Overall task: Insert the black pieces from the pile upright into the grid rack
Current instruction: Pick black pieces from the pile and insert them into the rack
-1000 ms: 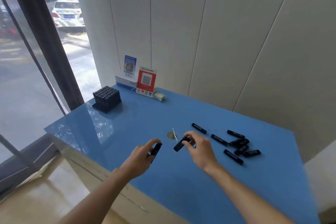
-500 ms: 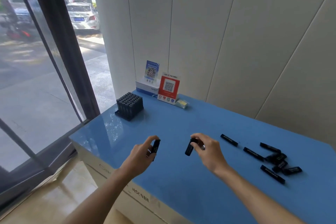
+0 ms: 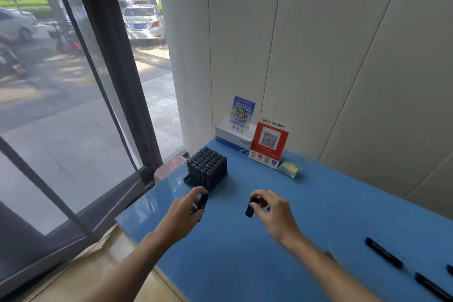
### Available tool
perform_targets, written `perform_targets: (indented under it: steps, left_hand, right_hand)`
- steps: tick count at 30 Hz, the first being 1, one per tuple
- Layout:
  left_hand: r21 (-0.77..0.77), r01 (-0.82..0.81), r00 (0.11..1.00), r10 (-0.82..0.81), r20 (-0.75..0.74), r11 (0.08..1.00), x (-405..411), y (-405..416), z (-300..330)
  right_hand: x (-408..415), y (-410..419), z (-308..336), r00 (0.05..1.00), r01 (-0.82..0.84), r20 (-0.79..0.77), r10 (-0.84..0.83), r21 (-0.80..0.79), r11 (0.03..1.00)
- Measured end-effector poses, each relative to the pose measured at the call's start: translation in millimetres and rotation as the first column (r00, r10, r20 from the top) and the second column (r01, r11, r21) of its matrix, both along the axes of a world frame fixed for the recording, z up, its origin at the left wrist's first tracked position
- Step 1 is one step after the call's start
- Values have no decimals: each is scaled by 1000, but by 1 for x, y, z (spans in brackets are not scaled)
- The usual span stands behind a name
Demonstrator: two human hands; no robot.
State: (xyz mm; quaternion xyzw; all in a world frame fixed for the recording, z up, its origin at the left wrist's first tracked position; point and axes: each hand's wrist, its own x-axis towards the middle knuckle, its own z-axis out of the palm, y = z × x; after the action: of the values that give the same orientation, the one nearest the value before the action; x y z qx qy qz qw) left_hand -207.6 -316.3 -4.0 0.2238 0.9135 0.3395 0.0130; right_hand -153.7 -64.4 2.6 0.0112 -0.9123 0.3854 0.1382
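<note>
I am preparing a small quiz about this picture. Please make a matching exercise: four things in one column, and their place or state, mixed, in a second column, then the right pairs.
Things:
1. grid rack
2. red QR sign
3. left hand
4. loose black piece

Places or states:
A. lies flat on the blue table, right side
B. stands against the wall
C. pinches a black piece
D. near the window corner, filled with upright pieces

Pairs: 1-D, 2-B, 3-C, 4-A

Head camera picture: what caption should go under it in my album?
Each hand holds a black piece near the rack.
</note>
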Motion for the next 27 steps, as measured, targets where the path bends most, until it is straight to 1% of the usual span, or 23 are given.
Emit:
perform_targets:
  steps: [3,7,11,15,22,27]
  left_hand:
    - [-12,-11,1000,11,-26,1000,-24,-11,-4]
    - [7,-5,1000,5,-15,1000,-63,-25,-12]
    - [20,65,997,-64,-31,998,-101,-37,-19]
    - [19,145,989,-145,-24,989,-137,-49,-22]
    - [27,294,955,-293,-51,955,-189,-68,-34]
    - [57,390,920,-387,-62,919,-203,-71,-43]
  right_hand:
    - [-23,-12,-7,1000,16,-4,-16,-12,1000]
    - [-48,-30,-17,999,46,-15,-46,-31,998]
    - [-69,-49,-25,993,118,-15,-119,-60,991]
    - [-84,-74,-29,978,207,-14,-208,-53,977]
    - [-98,-118,-33,951,307,-34,-306,45,951]
    - [-106,-143,-37,926,377,-9,-378,109,920]
